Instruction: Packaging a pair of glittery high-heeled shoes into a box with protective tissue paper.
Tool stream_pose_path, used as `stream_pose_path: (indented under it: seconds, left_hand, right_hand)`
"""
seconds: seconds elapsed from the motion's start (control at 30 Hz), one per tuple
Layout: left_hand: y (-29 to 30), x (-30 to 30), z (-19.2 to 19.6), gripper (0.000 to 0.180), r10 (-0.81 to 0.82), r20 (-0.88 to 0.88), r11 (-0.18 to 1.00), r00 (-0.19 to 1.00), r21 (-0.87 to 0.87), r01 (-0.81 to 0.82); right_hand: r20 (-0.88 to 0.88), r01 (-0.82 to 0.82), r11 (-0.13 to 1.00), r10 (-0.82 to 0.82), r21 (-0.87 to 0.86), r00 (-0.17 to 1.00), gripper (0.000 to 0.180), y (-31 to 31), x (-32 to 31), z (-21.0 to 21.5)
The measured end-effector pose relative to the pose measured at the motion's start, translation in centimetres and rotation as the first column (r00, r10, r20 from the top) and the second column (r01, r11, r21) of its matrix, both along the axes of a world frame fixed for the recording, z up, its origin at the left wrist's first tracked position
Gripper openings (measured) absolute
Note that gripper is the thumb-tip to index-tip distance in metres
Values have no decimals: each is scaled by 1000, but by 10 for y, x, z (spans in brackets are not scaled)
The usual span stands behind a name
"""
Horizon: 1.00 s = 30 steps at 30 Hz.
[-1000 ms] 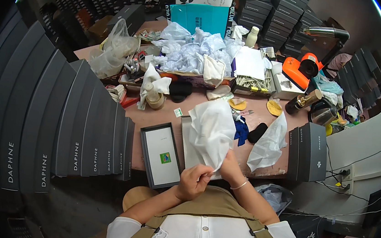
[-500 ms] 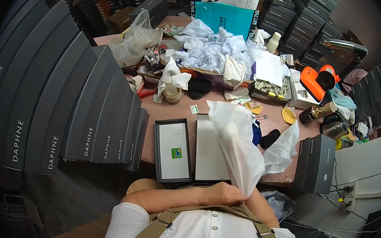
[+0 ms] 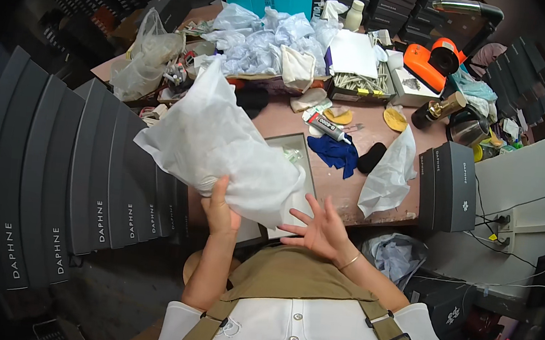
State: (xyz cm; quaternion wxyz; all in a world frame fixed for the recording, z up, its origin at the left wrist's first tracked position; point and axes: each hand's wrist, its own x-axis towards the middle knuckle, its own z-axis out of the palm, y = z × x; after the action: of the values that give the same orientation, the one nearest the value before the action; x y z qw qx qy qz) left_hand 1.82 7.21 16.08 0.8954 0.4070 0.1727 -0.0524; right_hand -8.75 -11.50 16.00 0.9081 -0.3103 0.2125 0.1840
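Note:
My left hand grips a white, slightly see-through cloth bag from below, thumb over its front. The bag looks filled; what lies inside cannot be made out. My right hand is just to the right of the bag, fingers spread, palm bare. Under the bag stands an open grey box with a pale inside, a small clear packet showing in it. Most of the box, and whatever lies left of it, is hidden by the bag.
Stacked dark grey shoeboxes rise at the left, with more at the right edge. Farther back lie crumpled white paper, an orange tool and a glue tube. A blue cloth and white sheet sit nearer.
The white bag has swung left and up, now lying across the view over the boxes. My left hand has moved left with it; my right hand has come out from behind it, open.

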Motion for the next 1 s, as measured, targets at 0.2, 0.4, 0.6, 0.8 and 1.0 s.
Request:
stream_pose_path:
  seconds: [0.2,0.4,0.6,0.8,1.0]
  left_hand:
    - [-70,-88,-19,45,-727,120,643,676,464,609]
    - [-62,4,-106,60,-958,-273,-286,90,881,-376]
    - [-83,84,-87,17,-918,-391,-372,-63,907,-199]
    - [-28,119,20,22,-622,526,448,580,847,-288]
    - [-49,72,-20,29,-903,326,194,281,891,-410]
  right_hand:
    - [273,353,757,-237,-550,933,62,-21,-17,-8]
    - [172,592,758,-567,-273,805,50,-68,-80,-26]
    - [282,598,712,-528,-367,801,44,-73,-61,-18]
    - [192,-73,595,370,-801,909,50,-28,27,-109]
    - [-124,192,-383,662,-903,739,55,19,19,-148]
